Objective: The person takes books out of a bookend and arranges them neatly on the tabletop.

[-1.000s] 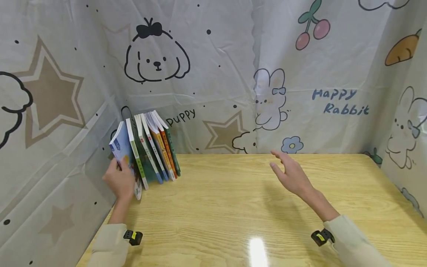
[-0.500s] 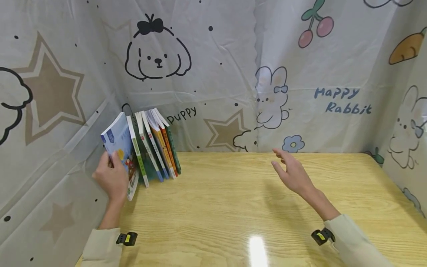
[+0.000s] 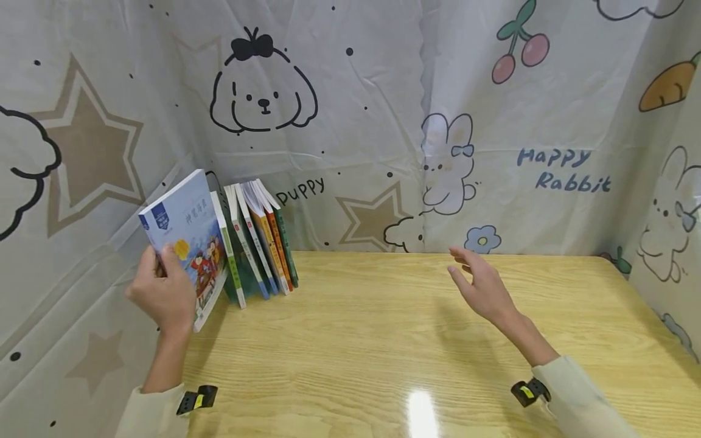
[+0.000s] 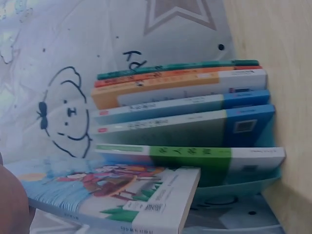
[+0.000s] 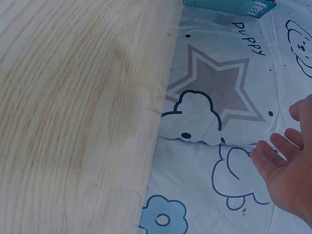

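A pale wood-grain table (image 3: 350, 340) carries a row of 6 books (image 3: 257, 246).

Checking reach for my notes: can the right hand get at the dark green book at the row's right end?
Probably yes: the right hand is empty, and nothing on the table stands between it and the dark green book, though it must reach across.

At the left of the head view I see the person's bare left hand (image 3: 163, 289), fingers curled in a grip, the left forearm (image 3: 165, 365) rising from a pale cream sleeve (image 3: 153, 417) at lower left. Right of centre, the bare right hand (image 3: 482, 286) hangs in the air, fingers loosely extended toward the upper left.
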Tool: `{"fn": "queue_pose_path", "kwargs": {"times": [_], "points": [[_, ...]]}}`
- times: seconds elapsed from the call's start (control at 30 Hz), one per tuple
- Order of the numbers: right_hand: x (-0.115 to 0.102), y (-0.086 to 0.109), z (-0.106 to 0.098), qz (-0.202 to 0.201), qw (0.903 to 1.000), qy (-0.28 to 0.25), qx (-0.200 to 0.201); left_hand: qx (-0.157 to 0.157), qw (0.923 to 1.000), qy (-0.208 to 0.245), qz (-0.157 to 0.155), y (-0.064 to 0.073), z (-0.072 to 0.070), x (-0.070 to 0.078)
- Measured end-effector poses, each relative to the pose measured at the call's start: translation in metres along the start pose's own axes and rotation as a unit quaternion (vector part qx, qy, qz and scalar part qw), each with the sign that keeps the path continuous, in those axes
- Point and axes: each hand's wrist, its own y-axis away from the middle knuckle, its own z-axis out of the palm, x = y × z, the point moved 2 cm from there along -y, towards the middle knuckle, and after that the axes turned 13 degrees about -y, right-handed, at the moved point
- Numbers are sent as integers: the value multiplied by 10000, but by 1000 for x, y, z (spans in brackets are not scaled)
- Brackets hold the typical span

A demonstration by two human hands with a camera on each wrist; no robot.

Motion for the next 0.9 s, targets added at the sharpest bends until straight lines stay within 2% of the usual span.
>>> {"fn": "queue_pose_path", "kwargs": {"times": [0.17,0.4,0.5,0.6,0.73,0.9], "points": [[0,1,-1,14,10000,-16,24,55,9998,188,34,1,-9,9],[1,2,-2,24,9999,133,32,304,9976,490,371,0,-18,21],[2,2,-2,60,9997,244,21,267,9969,623,408,0,-20,29],[2,2,-2,83,9996,270,-8,88,9964,766,338,2,-22,40],[-1,1,1,36,9999,145,-64,-298,9945,989,146,8,-23,51],[-7,-1,6,39,9998,-149,-84,-870,9842,1539,106,17,-19,60]]}}
